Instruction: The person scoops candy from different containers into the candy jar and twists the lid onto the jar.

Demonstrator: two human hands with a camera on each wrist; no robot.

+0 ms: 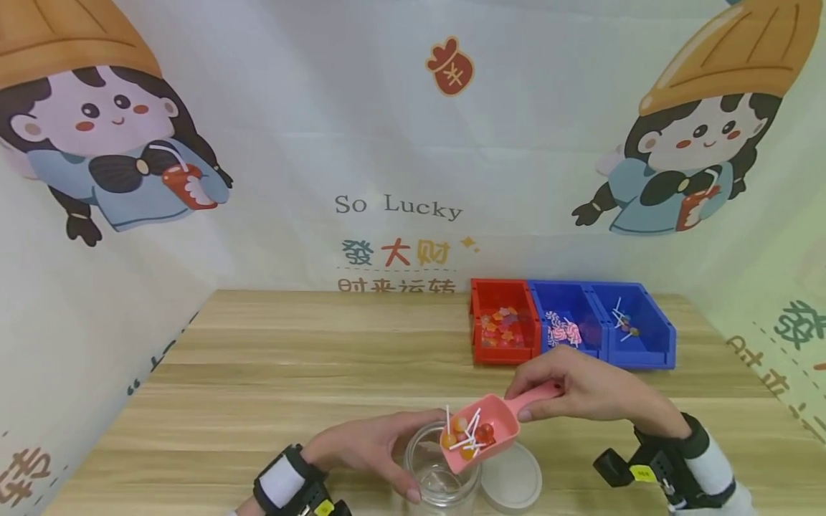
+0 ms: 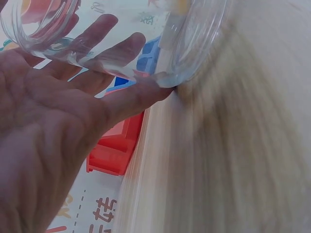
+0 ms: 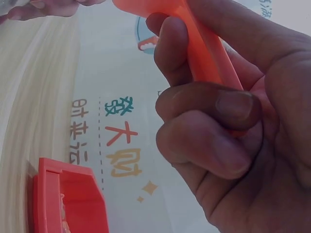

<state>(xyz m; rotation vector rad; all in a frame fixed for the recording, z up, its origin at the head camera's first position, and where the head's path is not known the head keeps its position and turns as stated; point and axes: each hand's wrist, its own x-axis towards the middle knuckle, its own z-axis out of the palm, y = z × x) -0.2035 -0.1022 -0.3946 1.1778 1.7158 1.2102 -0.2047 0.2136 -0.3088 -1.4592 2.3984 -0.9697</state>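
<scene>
L hand (image 1: 368,446): fingers + thumb wrapped round glass jar (image 1: 442,489).
R hand (image 1: 584,387): fingers curled round handle of pink scoop (image 1: 506,416).
Scoop: over jar's mouth, w/ lollipops (image 1: 485,433) in it.
Lid (image 1: 516,479): white, on bench (image 1: 290,358), just R of jar.
Red bin (image 1: 506,356) + 2 blue bins (image 1: 639,360): row at back R, candy (image 1: 502,330) in each.

The right hand (image 1: 590,387) holds a pink scoop (image 1: 502,417) over a jar (image 1: 440,479).
</scene>
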